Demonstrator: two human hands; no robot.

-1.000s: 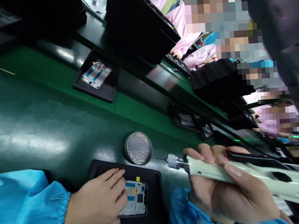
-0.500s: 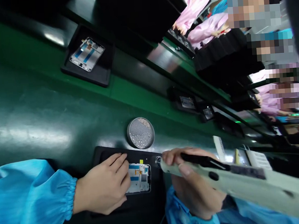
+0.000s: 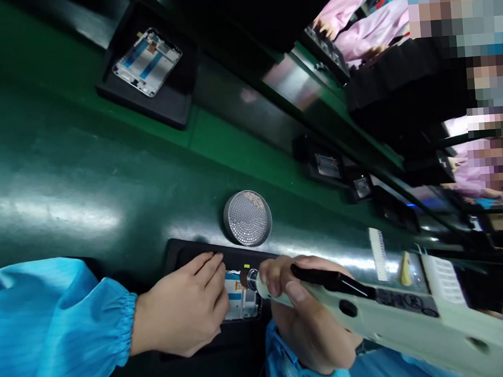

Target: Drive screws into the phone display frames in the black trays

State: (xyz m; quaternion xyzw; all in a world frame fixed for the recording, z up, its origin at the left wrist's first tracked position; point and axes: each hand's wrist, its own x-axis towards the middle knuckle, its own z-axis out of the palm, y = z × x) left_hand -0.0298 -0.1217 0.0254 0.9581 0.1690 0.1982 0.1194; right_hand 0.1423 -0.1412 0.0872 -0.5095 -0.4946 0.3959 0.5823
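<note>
My left hand [image 3: 184, 308] lies over the left end of a phone frame [image 3: 241, 308], gripping it with fingers over the top edge and thumb at the bottom. That end is hidden beneath it. Below the frame lies a black tray [image 3: 182, 252]. An electric screwdriver [image 3: 399, 324], pale green with a black lever, is in my right hand [image 3: 305, 311], fingers wrapped around its front end. Its tip is over the frame's upper right part, near a small yellow tab [image 3: 247, 266]; whether it touches cannot be made out.
A round dish with a perforated top [image 3: 248, 218] stands just beyond the tray. Another phone frame [image 3: 148, 62] sits in a black tray farther off; more trayed frames [image 3: 328, 165] line the belt. White ridged racks [image 3: 444, 278] stand at right. Co-workers in pink sleeves [image 3: 372, 28] work across.
My right hand has brought the screwdriver left, from beside the phone frame to over its upper right part. The left hand keeps its place on the frame. The camera view has shifted slightly.
</note>
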